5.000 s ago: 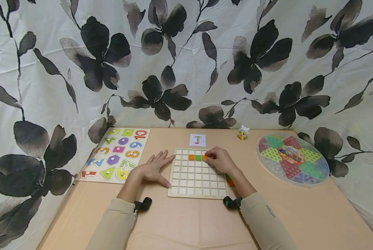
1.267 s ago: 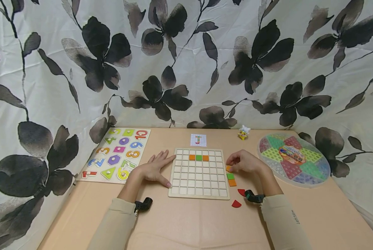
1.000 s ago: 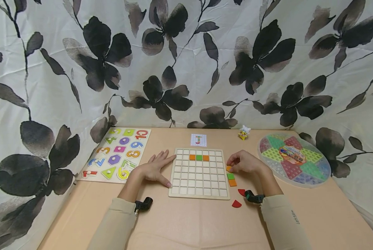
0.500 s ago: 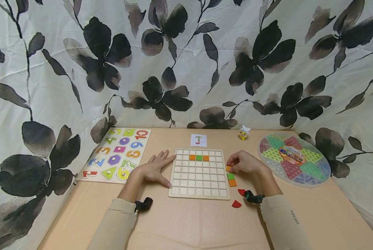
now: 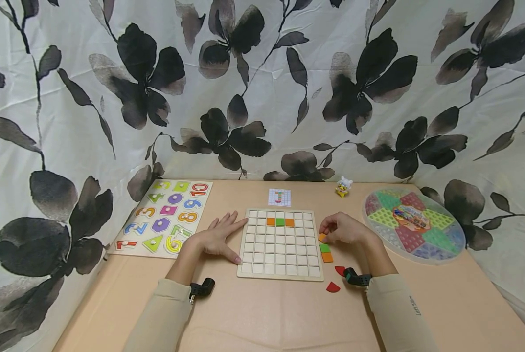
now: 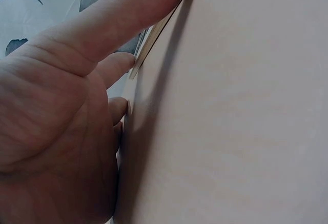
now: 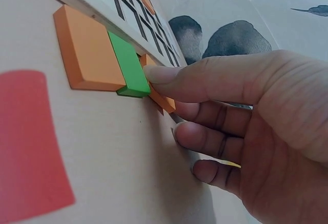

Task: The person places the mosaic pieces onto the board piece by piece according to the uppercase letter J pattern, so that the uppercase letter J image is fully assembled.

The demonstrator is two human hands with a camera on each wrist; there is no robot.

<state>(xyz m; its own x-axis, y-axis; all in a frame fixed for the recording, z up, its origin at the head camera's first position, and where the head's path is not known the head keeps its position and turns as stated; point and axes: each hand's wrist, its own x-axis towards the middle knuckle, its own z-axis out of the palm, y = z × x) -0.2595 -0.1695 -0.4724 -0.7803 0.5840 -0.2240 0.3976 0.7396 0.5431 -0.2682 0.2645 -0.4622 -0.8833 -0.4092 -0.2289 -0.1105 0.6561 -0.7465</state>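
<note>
On the grid board (image 5: pixel 280 244), only three tiles fill the far row; the right hand (image 5: pixel 345 229) pinches an orange tile (image 5: pixel 321 237) beside it, while the left hand (image 5: pixel 216 237) lies flat, fingers straight.

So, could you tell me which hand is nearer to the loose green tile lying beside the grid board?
The right hand: its fingertips sit right by the green tile, on the orange tile next to it. The left hand rests flat against the grid board's opposite edge.
</note>
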